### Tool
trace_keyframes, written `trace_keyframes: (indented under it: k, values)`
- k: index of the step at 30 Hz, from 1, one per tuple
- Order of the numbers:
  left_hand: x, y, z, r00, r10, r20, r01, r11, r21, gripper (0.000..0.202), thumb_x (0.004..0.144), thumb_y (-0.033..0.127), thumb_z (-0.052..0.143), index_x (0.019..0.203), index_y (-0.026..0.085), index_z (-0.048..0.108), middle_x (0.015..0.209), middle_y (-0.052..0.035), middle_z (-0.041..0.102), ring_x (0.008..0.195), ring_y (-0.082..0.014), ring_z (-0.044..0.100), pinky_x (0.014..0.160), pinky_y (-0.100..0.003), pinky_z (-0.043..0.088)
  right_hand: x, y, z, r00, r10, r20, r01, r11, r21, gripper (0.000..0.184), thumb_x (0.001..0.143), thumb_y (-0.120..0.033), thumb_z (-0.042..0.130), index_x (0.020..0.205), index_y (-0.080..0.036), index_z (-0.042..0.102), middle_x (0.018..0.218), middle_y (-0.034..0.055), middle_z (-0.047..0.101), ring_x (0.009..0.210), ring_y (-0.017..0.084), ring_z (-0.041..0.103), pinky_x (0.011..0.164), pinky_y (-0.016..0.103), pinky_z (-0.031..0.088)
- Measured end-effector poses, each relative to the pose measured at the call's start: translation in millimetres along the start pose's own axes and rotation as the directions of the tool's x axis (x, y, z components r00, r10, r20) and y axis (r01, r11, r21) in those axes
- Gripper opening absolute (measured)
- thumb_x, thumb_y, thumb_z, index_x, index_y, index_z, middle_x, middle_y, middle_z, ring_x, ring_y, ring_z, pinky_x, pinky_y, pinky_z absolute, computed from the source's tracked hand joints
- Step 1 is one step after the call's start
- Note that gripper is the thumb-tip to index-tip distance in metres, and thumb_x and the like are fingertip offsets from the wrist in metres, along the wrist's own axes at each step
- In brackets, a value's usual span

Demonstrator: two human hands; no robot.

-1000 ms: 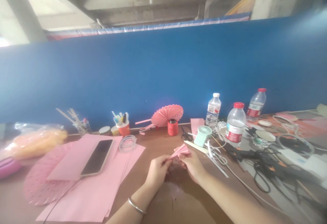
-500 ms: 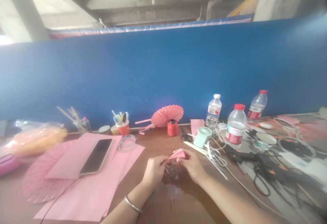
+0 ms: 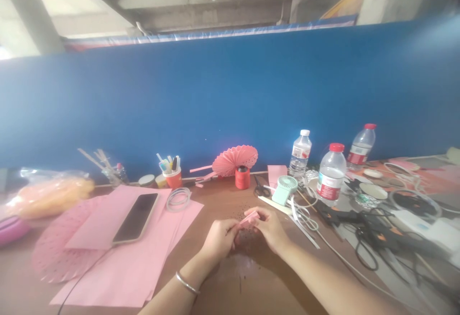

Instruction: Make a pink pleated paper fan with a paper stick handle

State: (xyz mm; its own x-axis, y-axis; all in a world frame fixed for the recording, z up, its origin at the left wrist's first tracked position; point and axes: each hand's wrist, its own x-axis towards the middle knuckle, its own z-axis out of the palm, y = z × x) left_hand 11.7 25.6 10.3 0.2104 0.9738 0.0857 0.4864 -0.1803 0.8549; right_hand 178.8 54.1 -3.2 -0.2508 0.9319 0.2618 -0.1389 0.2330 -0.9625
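Between my two hands, above the brown tabletop, is a small folded piece of pink paper (image 3: pixel 248 219). My left hand (image 3: pixel 220 239) pinches its left end, the fingers closed. At its right end my right hand (image 3: pixel 270 229) grips the paper with thumb and fingers. The fingertips hide part of the folds. Small dark specks lie on the table under and around the hands. Just behind stands a red canister (image 3: pixel 242 178) with a black top, in front of a pleated pink paper fan (image 3: pixel 235 160).
On the left, a phone (image 3: pixel 136 218) lies on pink paper sheets (image 3: pixel 143 272), near a coiled clear tube (image 3: pixel 178 198) and a cup of pens (image 3: pixel 174 179). To the right are a mint handheld fan (image 3: pixel 284 190), scissors (image 3: pixel 261 190), water bottles (image 3: pixel 331 174) and tangled cables (image 3: pixel 366 250).
The pink paper has turned in my hands, and its pleated, flared end no longer shows as clearly. Both hands stay in nearly the same place. The view has shifted slightly.
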Motion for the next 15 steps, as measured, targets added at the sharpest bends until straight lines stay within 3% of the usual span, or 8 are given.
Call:
trace_keyframes:
  k: [3, 5, 8, 11, 13, 15]
  values:
    - [0, -5, -1.1, 1.000, 0.003, 0.012, -0.002, 1.000, -0.031, 0.043, 0.081, 0.046, 0.042, 0.052, 0.016, 0.050, 0.043, 0.0031, 0.048, 0.036, -0.0083, 0.045, 0.040, -0.018, 0.032, 1, 0, -1, 1.000, -0.005, -0.008, 0.004, 0.998, -0.063, 0.025, 0.076, -0.042, 0.057, 0.078, -0.018, 0.062, 0.056, -0.0017, 0.053, 0.050, 0.012, 0.044, 0.048, 0.024, 0.033]
    - [1, -7, -0.1, 0.997, -0.044, 0.062, 0.053, 0.987, -0.154, 0.042, 0.079, 0.048, 0.045, 0.053, 0.016, 0.051, 0.044, 0.0024, 0.050, 0.035, -0.0082, 0.044, 0.037, -0.018, 0.029, 1, 0, -3, 0.999, -0.030, -0.011, 0.028, 0.990, -0.141, 0.025, 0.078, -0.040, 0.056, 0.067, -0.017, 0.061, 0.052, -0.0022, 0.050, 0.050, 0.012, 0.043, 0.049, 0.024, 0.032]
    - [6, -11, 1.4, 0.987, -0.075, 0.142, 0.116, 0.945, -0.306, 0.047, 0.079, 0.052, 0.042, 0.055, 0.014, 0.053, 0.043, 0.0009, 0.050, 0.033, -0.0080, 0.043, 0.035, -0.018, 0.026, 3, 3, -5, 0.998, -0.057, -0.017, 0.054, 0.984, -0.172, 0.024, 0.078, -0.038, 0.056, 0.067, -0.018, 0.060, 0.055, -0.0017, 0.051, 0.051, 0.012, 0.044, 0.050, 0.024, 0.035]
    - [11, -12, 1.7, 0.987, -0.063, 0.151, 0.112, 0.931, -0.348, 0.043, 0.079, 0.051, 0.044, 0.065, 0.013, 0.057, 0.050, -0.0001, 0.054, 0.038, -0.0078, 0.045, 0.038, -0.018, 0.031, 3, 6, -4, 0.997, -0.059, -0.045, 0.055, 0.994, -0.095, 0.023, 0.076, -0.039, 0.059, 0.087, -0.019, 0.060, 0.066, -0.0007, 0.056, 0.054, 0.013, 0.049, 0.051, 0.024, 0.039]
    - [12, -12, 2.0, 0.989, -0.050, 0.141, 0.103, 0.914, -0.393, 0.035, 0.076, 0.047, 0.051, 0.078, 0.013, 0.059, 0.058, -0.0011, 0.059, 0.045, -0.0088, 0.050, 0.043, -0.019, 0.036, 3, 6, -2, 0.998, -0.048, -0.050, 0.047, 0.999, -0.026, 0.037, 0.072, -0.039, 0.063, 0.102, -0.021, 0.054, 0.075, 0.0002, 0.059, 0.059, 0.015, 0.053, 0.051, 0.025, 0.042]
    - [11, -11, 2.8, 0.990, -0.043, 0.135, 0.099, 0.891, -0.442, 0.033, 0.075, 0.044, 0.055, 0.086, 0.013, 0.059, 0.064, -0.0023, 0.062, 0.052, -0.0108, 0.054, 0.049, -0.021, 0.040, 2, 4, 1, 0.998, -0.037, -0.049, 0.035, 0.999, -0.037, 0.044, 0.068, -0.037, 0.066, 0.106, -0.020, 0.052, 0.081, 0.0018, 0.061, 0.067, 0.017, 0.056, 0.056, 0.027, 0.045]
